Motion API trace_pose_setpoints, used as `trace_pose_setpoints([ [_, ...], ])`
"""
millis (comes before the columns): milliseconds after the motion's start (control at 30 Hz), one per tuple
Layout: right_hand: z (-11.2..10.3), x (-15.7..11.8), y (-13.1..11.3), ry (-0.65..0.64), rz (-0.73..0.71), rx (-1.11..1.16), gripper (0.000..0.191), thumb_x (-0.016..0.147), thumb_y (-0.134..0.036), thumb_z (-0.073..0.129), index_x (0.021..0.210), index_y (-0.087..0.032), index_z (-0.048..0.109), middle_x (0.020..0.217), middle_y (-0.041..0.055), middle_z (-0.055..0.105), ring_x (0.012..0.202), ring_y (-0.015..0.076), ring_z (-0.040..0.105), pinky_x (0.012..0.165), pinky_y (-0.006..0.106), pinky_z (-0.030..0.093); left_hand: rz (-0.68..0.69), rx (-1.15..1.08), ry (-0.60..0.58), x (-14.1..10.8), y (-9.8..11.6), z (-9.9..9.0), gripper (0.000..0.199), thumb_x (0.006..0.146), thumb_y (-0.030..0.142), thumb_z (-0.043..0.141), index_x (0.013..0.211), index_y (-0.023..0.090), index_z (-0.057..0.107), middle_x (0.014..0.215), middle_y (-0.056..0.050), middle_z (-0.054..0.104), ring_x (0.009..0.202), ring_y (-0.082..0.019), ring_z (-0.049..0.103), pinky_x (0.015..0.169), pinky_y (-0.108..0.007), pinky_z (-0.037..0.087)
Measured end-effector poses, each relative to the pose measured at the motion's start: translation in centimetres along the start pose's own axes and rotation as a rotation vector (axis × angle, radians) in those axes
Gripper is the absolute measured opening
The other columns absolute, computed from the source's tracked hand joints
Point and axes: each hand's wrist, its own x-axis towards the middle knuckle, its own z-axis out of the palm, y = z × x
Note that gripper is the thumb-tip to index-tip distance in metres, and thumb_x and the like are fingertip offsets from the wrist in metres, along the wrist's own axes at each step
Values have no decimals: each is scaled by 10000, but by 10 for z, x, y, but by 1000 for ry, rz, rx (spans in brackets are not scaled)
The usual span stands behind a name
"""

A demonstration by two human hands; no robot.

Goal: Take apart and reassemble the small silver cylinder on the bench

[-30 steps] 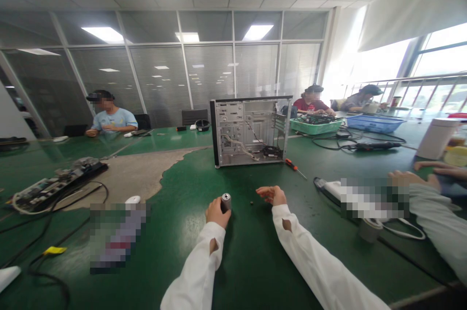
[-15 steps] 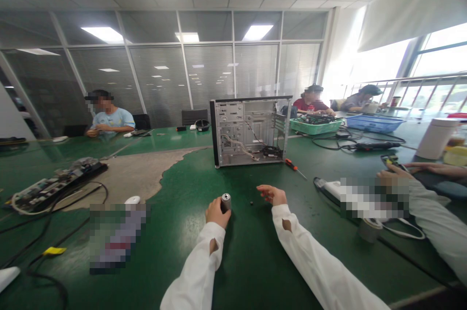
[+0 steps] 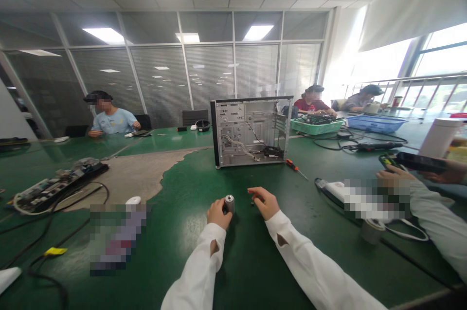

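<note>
My left hand point(image 3: 219, 213) is wrapped round a small silver metal cylinder point(image 3: 229, 204), which stands upright with a dark spot on its top. To its right, my right hand point(image 3: 265, 201) has its fingers bent but apart, with nothing visible between them. A tiny dark piece point(image 3: 252, 203) lies on the table just by those fingertips; whether they touch it I cannot tell. Beyond both hands stands an open computer case point(image 3: 251, 132), its metal inside facing me, with loose wires and a black part low down. An orange-handled screwdriver point(image 3: 292, 165) lies at its right corner.
On the green table point(image 3: 189, 271), a circuit assembly point(image 3: 62, 183) and black cables lie left. A green basket point(image 3: 315, 127) and a blue basket point(image 3: 377, 124) stand back right. At right, a co-worker's hands point(image 3: 396, 176) hold a device near a white power strip point(image 3: 333, 187).
My right hand has moved left and slightly forward, over to the tiny dark piece. My left hand still grips the cylinder. The co-worker at right now has a black object in the far hand.
</note>
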Motion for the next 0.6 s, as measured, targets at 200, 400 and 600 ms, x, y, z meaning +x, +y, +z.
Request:
trace_pose_setpoints([
  [200, 21, -18, -21, -196, -170, -154, 516, 615, -86, 448, 1111, -229, 466, 1083, 74, 472, 918, 183, 478, 623, 261, 451, 103, -106, -12, 0, 0, -1, 384, 603, 84, 474, 937, 234, 588, 966, 8, 599, 950, -159, 496, 831, -260, 366],
  [400, 24, -24, -25, -290, -195, -206, 419, 632, -105, 474, 1035, -223, 486, 952, 45, 550, 888, 186, 492, 723, 301, 425, 153, -278, -51, -3, 5, 0, 405, 583, 31, 483, 926, 213, 596, 898, 18, 639, 853, -119, 555, 823, -218, 396],
  [600, -2, -41, -39, -284, -142, -216, 396, 632, -129, 475, 1015, -227, 471, 935, 29, 540, 799, 148, 503, 661, 240, 417, 179, -310, -73, -5, 8, -1, 350, 606, 47, 480, 891, 211, 600, 822, 26, 647, 831, -114, 569, 834, -232, 402],
])
